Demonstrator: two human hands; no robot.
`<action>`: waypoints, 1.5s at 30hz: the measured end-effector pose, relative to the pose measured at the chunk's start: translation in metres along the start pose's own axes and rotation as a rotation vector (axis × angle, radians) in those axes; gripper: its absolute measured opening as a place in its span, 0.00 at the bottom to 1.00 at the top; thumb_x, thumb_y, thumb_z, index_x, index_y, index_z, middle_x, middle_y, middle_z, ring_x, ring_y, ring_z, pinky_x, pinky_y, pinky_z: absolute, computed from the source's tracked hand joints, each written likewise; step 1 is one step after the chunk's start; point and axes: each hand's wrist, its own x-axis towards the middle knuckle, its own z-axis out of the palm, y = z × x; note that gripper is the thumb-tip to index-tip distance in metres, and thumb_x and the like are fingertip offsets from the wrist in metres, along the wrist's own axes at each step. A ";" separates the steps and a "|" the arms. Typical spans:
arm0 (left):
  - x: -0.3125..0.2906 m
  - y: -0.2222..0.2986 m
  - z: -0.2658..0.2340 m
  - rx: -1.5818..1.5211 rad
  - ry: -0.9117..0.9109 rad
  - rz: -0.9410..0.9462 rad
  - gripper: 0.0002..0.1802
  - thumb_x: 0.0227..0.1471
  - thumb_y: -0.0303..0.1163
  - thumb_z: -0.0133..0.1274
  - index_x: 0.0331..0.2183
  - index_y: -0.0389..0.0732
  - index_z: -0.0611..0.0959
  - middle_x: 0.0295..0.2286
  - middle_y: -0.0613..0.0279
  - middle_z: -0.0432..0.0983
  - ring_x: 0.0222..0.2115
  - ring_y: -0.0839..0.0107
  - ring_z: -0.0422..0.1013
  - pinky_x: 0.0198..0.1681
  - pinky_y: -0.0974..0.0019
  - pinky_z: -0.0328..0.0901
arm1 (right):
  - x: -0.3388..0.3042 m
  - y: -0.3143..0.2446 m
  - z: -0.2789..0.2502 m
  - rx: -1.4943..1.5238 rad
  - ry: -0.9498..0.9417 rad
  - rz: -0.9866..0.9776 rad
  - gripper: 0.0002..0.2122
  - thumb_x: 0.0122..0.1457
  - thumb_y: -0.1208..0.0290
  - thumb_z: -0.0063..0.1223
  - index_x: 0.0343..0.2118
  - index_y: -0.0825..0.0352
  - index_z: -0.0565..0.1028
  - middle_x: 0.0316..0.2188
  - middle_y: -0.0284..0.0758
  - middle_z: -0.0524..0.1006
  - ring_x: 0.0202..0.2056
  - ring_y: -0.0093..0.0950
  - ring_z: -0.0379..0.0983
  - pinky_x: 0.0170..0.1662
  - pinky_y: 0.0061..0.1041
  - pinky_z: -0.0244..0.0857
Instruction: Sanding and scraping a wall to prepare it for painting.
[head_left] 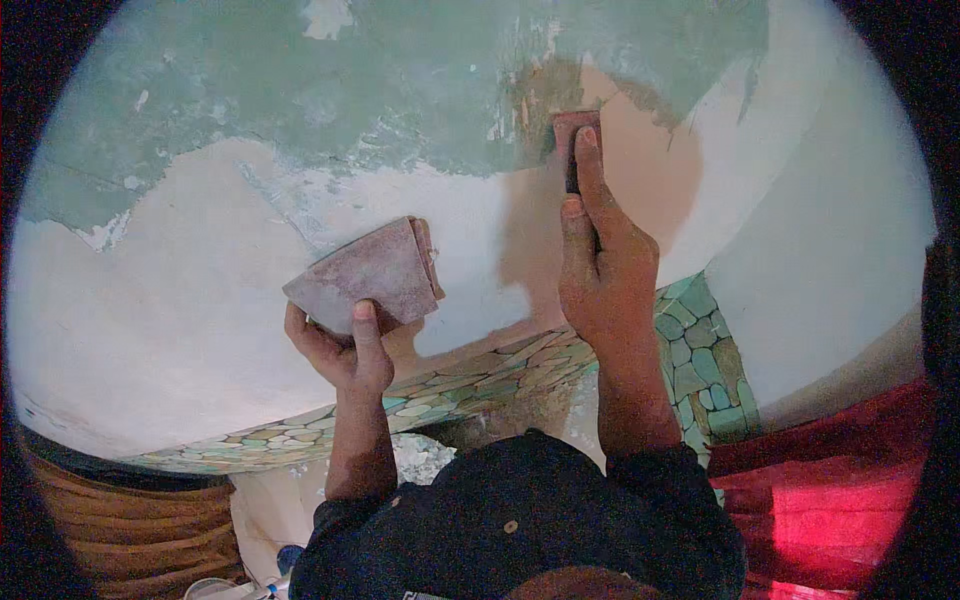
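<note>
Sheet [370, 275]: held low in front of wall [420, 120], lower L of block. Folded, w/ layers showing at R edge; prob. abrasive paper. L hand [355, 355] pinches its lower edge, thumb on front face, fingers mostly hidden behind.

Block [564, 140]: higher up, R of sheet, at or v. near wall; contact can't be confirmed. Reddish face, dark side. R hand [612, 260] grips it, one finger extended along its length, thumb at lower end; other fingers' positions can't be told.

Handling (est.): sheet light, semi-stiff, prob. creases or tears at folds; rough face shouldn't slip. Hold near mid. of lower edge, thumb opp. fingers, clear of loose R edge. Block light, prob. firm; hold by sides, fingertips back from the working face.
</note>
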 end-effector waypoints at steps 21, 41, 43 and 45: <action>-0.002 -0.006 -0.001 0.034 0.049 -0.013 0.37 0.49 0.37 0.56 0.51 0.35 0.53 0.47 0.46 0.59 0.46 0.62 0.62 0.49 0.58 0.60 | 0.011 0.013 -0.004 -0.031 0.005 -0.092 0.26 0.54 0.79 0.47 0.58 0.57 0.60 0.39 0.48 0.74 0.22 0.32 0.74 0.28 0.26 0.67; -0.004 -0.002 0.002 0.045 0.110 -0.063 0.40 0.47 0.41 0.58 0.52 0.36 0.53 0.46 0.48 0.59 0.46 0.62 0.61 0.50 0.57 0.59 | 0.031 0.001 -0.019 0.048 -0.092 -0.010 0.21 0.59 0.79 0.41 0.57 0.60 0.62 0.52 0.36 0.69 0.44 0.17 0.67 0.46 0.19 0.61; -0.003 -0.002 0.002 0.059 0.111 -0.048 0.39 0.48 0.40 0.58 0.52 0.36 0.53 0.46 0.48 0.59 0.46 0.62 0.61 0.50 0.57 0.59 | 0.035 -0.004 -0.018 0.038 -0.039 -0.026 0.21 0.59 0.79 0.41 0.57 0.60 0.62 0.52 0.36 0.69 0.45 0.18 0.67 0.47 0.20 0.61; -0.002 -0.002 0.001 0.077 0.119 -0.029 0.39 0.48 0.39 0.57 0.52 0.35 0.53 0.46 0.47 0.59 0.46 0.61 0.61 0.50 0.57 0.59 | 0.030 -0.009 -0.017 0.138 -0.052 0.080 0.21 0.58 0.80 0.41 0.56 0.61 0.64 0.51 0.38 0.70 0.47 0.19 0.67 0.48 0.21 0.60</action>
